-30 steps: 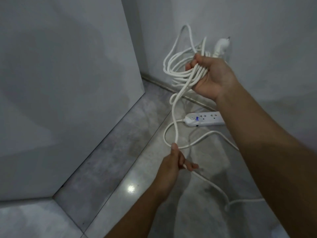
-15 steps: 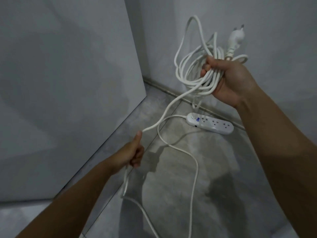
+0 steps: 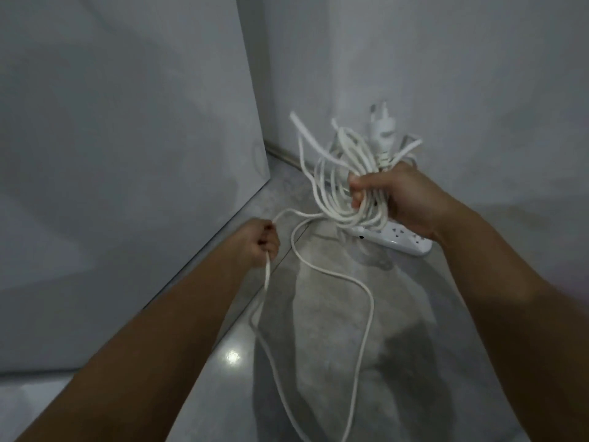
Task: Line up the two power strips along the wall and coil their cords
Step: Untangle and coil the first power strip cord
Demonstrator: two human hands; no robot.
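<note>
My right hand (image 3: 401, 199) grips a bundle of white cord loops (image 3: 331, 183), held above the floor near the far wall. The white plug (image 3: 382, 129) sticks up out of the bundle. My left hand (image 3: 261, 240) is closed around the loose stretch of the same cord (image 3: 363, 314), which runs from the bundle to that hand and then trails in a long loop over the floor toward me. One white power strip (image 3: 401, 239) lies on the floor along the far wall, partly hidden behind my right hand and the loops. A second strip is not in view.
A large grey panel (image 3: 127, 154) stands on the left and meets the far wall (image 3: 446, 59) in a corner. The floor (image 3: 318, 362) is glossy grey tile with a light reflection near my left forearm.
My right hand has dropped lower with the bundle, now in front of the strip. My left hand has moved up and right along the cord, closer to the bundle.
</note>
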